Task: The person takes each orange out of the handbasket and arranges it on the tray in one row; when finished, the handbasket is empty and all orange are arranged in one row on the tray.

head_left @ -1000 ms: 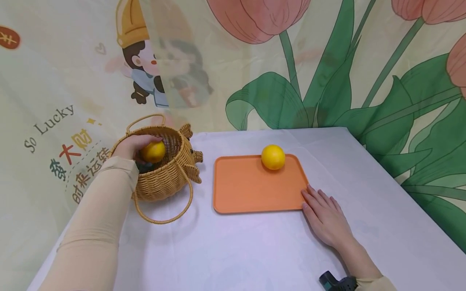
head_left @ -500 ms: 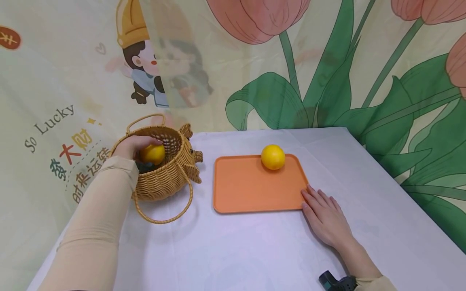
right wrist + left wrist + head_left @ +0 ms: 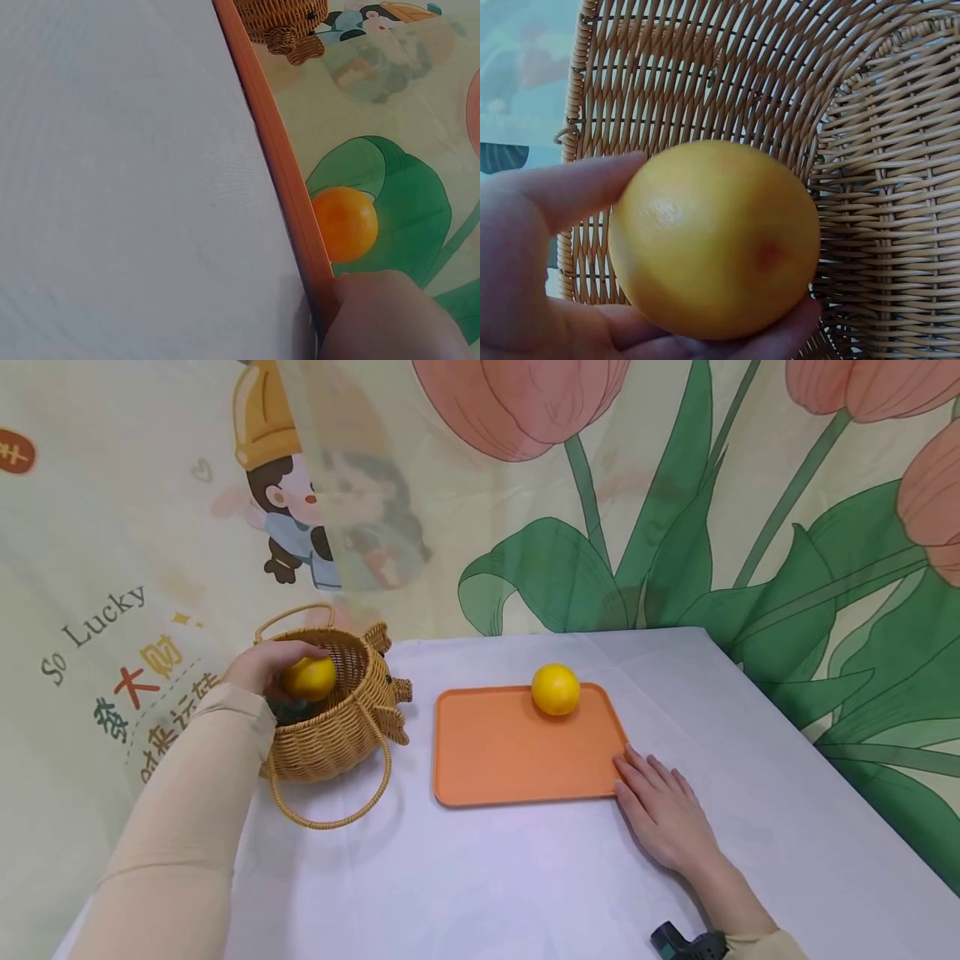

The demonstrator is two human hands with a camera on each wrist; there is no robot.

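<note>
My left hand [image 3: 264, 667] reaches into a wicker basket [image 3: 330, 743] with animal-like ears and a snout. It holds an orange [image 3: 311, 679], yellow in colour; the left wrist view shows the thumb on one side of the orange [image 3: 720, 240] and fingers curled beneath it. Woven wall surrounds it there. To the right lies an orange-coloured tray [image 3: 517, 752], with a second orange [image 3: 556, 689] at its far edge. At the tray's near right corner rests my right hand [image 3: 667, 814], fingers extended, fingertips touching the rim.
The basket's looped handle [image 3: 337, 822] hangs down onto the white tablecloth [image 3: 450, 877]. Another handle [image 3: 296, 610] stands at the back. Behind the table hangs a printed cloth [image 3: 465, 485] with tulips and cartoon figures.
The head view has tilted slightly. Relative to the basket, my left hand has risen a little with the orange. The right hand, the tray and its orange stay put.
</note>
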